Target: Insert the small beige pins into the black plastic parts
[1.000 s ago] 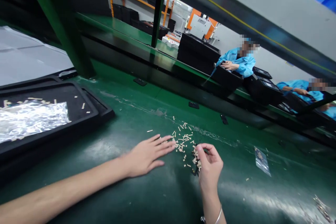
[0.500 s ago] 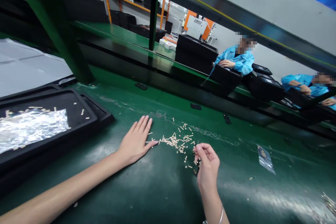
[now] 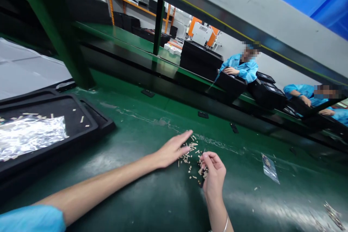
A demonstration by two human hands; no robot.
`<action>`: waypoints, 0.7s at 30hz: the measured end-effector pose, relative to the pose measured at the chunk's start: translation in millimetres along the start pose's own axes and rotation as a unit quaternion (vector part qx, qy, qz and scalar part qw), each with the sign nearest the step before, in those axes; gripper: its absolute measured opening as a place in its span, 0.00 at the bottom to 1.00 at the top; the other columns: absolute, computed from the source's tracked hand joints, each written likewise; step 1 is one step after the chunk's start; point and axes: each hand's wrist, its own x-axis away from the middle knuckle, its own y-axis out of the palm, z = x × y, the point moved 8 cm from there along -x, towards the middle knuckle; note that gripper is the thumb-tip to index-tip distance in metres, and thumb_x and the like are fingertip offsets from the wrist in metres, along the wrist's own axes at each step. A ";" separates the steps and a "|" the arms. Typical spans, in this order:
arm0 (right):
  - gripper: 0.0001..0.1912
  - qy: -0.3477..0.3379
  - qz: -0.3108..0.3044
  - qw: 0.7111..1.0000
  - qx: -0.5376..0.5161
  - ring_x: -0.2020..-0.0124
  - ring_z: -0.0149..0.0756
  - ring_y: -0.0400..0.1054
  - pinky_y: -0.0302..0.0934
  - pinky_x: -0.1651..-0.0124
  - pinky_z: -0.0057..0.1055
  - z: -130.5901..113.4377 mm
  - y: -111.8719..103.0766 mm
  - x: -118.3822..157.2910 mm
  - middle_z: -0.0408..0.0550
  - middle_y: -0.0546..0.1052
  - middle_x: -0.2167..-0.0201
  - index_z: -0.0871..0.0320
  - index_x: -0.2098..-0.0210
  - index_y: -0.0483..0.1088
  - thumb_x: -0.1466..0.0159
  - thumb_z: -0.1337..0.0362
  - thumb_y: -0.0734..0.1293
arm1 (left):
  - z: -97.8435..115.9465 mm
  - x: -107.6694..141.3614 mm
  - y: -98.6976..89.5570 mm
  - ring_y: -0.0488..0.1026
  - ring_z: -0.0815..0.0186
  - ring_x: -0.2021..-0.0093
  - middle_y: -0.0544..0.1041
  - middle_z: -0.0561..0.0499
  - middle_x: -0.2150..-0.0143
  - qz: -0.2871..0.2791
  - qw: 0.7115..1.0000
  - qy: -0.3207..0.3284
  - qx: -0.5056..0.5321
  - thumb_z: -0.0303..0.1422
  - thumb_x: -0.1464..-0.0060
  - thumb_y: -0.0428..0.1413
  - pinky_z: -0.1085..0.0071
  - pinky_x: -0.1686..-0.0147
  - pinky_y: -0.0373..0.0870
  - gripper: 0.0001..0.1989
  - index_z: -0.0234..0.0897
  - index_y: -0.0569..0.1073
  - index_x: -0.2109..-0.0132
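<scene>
My left hand (image 3: 174, 149) lies on edge on the green bench, fingers stretched out and held together, thumb apart. Its palm side is against a loose heap of small pale strips (image 3: 193, 145). To the right of the heap, my right hand (image 3: 214, 168) is closed, thumb against the fingers. A small dark tip shows above its fingertips, but I cannot make out what it belongs to. Below those fingers lie more pale bits and a few dark pieces (image 3: 201, 183), partly hidden by the hand.
On the left, a black tray (image 3: 84, 116) holds a clear plastic bag (image 3: 32, 136) and stray strips. A small zip bag (image 3: 270, 168) lies to the right, metal pieces (image 3: 334, 214) beyond it. Small black parts (image 3: 203, 115) line the back. Two people in blue work across the bench.
My left hand has slid right, pushing the pale strips into a tighter heap near my right hand. The right hand stays nearly in place. The view has shifted slightly.
</scene>
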 end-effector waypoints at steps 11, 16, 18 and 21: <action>0.12 0.051 -0.016 0.998 0.017 0.82 0.24 0.56 0.51 0.80 0.21 9.6 -1.4 4.5 0.43 0.70 0.79 0.60 0.74 0.69 0.50 0.58 0.71 | -198.4 -53.4 -122.4 0.47 0.52 0.36 0.52 0.37 0.36 0.069 0.936 -0.260 -0.225 0.15 0.57 0.48 0.54 0.42 0.48 0.31 0.27 0.61 0.43; 0.12 0.062 -0.012 0.998 0.030 0.81 0.27 0.57 0.52 0.78 0.23 8.3 1.9 11.3 0.43 0.69 0.81 0.60 0.77 0.69 0.49 0.57 0.71 | -233.2 -79.6 -127.1 0.58 0.56 0.40 0.63 0.43 0.41 0.016 0.926 -0.313 -0.210 0.19 0.57 0.50 0.59 0.43 0.51 0.28 0.37 0.66 0.46; 0.12 0.082 -0.021 0.996 0.018 0.80 0.27 0.56 0.51 0.78 0.23 9.5 5.3 13.4 0.43 0.68 0.81 0.60 0.77 0.69 0.49 0.57 0.70 | -245.1 -84.2 -131.1 0.64 0.55 0.45 0.70 0.44 0.46 0.002 0.920 -0.339 -0.197 0.21 0.58 0.52 0.58 0.43 0.50 0.23 0.38 0.72 0.52; 0.12 0.115 -0.043 0.992 0.003 0.80 0.26 0.54 0.49 0.77 0.22 12.8 10.5 15.3 0.42 0.68 0.81 0.60 0.77 0.68 0.48 0.57 0.70 | -257.0 -80.0 -143.3 0.66 0.47 0.49 0.73 0.39 0.53 0.013 0.906 -0.384 -0.175 0.24 0.62 0.57 0.54 0.47 0.53 0.14 0.34 0.75 0.63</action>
